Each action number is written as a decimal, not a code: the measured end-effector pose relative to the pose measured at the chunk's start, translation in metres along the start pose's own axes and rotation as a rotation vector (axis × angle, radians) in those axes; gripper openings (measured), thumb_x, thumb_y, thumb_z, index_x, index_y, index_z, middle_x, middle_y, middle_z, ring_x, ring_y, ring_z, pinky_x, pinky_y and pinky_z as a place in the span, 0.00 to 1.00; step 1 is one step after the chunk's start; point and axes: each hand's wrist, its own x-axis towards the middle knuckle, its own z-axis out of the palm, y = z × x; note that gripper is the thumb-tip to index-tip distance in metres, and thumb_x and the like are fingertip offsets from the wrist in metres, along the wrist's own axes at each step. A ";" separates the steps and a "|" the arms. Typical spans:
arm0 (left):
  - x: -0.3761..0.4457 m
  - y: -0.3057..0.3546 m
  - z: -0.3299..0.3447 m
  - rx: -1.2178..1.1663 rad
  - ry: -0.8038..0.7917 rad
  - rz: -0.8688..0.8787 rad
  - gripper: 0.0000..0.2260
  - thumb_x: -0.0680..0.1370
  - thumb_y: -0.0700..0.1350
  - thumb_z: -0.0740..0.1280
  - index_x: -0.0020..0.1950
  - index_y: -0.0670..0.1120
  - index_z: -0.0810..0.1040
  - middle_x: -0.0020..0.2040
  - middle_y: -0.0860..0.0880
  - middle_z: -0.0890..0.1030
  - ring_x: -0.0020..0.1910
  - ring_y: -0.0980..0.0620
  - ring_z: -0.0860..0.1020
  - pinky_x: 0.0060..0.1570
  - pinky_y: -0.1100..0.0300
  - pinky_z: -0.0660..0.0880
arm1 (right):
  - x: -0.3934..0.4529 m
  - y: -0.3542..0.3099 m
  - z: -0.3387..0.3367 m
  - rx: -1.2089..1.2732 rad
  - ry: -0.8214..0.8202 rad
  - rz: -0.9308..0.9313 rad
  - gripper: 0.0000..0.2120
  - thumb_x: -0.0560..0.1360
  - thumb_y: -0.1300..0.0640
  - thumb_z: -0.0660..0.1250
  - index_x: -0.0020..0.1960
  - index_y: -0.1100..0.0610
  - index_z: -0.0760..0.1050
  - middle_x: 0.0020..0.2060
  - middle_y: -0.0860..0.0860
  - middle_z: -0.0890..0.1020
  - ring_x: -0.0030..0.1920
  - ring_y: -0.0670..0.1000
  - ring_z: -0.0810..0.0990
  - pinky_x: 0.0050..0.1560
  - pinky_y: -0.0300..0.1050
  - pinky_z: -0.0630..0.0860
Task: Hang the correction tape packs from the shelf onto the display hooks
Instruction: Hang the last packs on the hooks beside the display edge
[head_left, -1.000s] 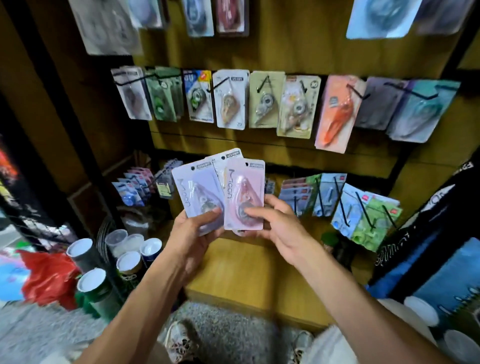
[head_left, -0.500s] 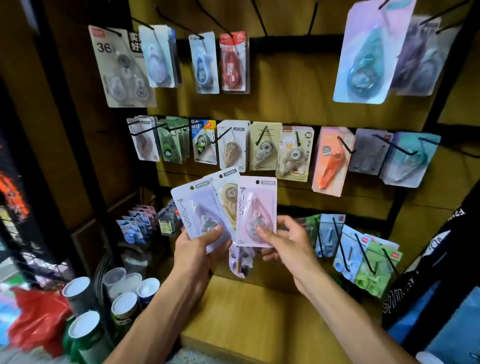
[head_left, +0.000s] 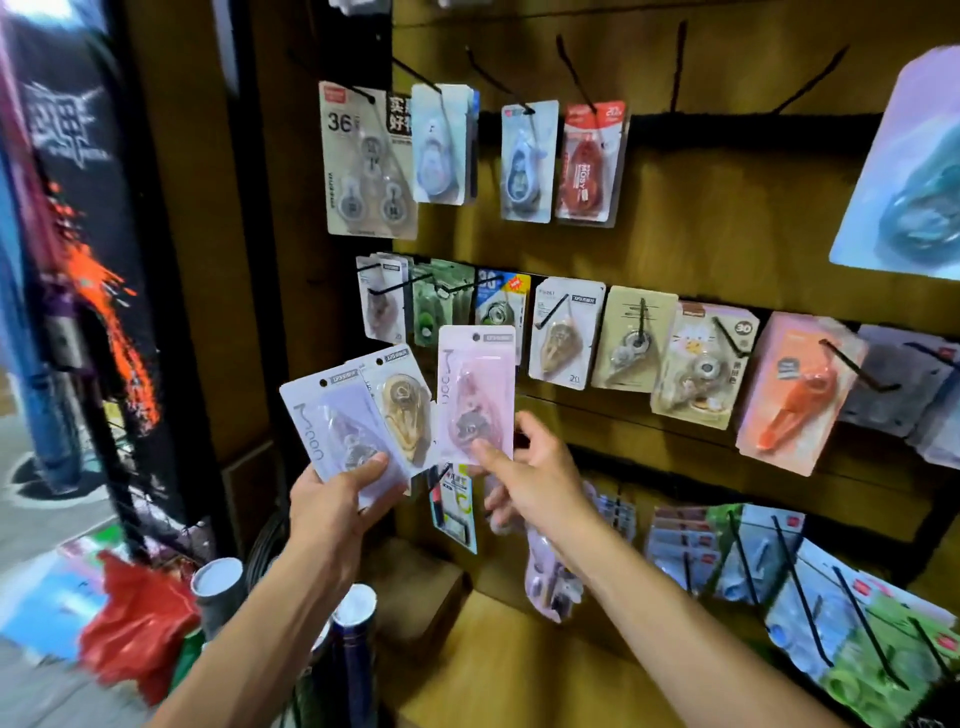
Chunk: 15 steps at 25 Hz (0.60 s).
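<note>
A brown wooden display wall (head_left: 727, 244) is fitted with rows of slanted black metal hooks (head_left: 574, 65), several of them bare in the top row. Flat carded blister packs are hung in three rows, among them a red teardrop-shaped pack (head_left: 589, 163) in the top row and an orange pack (head_left: 795, 395) in the middle row. A smooth brown wooden shelf (head_left: 519, 670) lies below the wall. Cylindrical white-capped tubes (head_left: 218, 587) and a crumpled red plastic bag (head_left: 137, 623) are seen at lower left.

A lilac rectangular correction tape pack (head_left: 332, 431) and a beige correction tape pack with a clear plastic bubble (head_left: 400, 400) are fanned and gripped in the left hand (head_left: 332, 512), thumb pressed on the front. A pink glossy correction tape pack (head_left: 475, 395) is pinched at its lower edge by the right hand (head_left: 535, 483) and held upright in front of the middle row. A further pale pack (head_left: 550, 582) shows below the right wrist; how it is held cannot be told.
</note>
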 end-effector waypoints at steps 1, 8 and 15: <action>0.011 0.003 -0.008 0.004 0.015 0.008 0.15 0.75 0.33 0.69 0.59 0.44 0.77 0.56 0.42 0.83 0.54 0.39 0.82 0.41 0.52 0.82 | 0.012 -0.005 0.011 -0.069 -0.014 -0.044 0.04 0.78 0.52 0.68 0.49 0.49 0.73 0.36 0.53 0.84 0.23 0.45 0.75 0.25 0.41 0.74; 0.088 0.020 -0.047 0.039 0.079 0.077 0.16 0.75 0.32 0.69 0.62 0.41 0.76 0.56 0.42 0.82 0.52 0.40 0.82 0.44 0.52 0.82 | 0.100 -0.010 0.091 -0.268 -0.088 -0.272 0.06 0.76 0.47 0.67 0.51 0.47 0.76 0.35 0.49 0.83 0.32 0.50 0.82 0.34 0.50 0.77; 0.121 0.026 -0.052 0.075 0.066 0.095 0.15 0.75 0.31 0.68 0.61 0.41 0.77 0.55 0.40 0.83 0.53 0.39 0.82 0.51 0.48 0.80 | 0.168 -0.036 0.140 -0.298 0.000 -0.221 0.07 0.77 0.47 0.67 0.52 0.49 0.76 0.41 0.50 0.84 0.37 0.52 0.80 0.37 0.48 0.79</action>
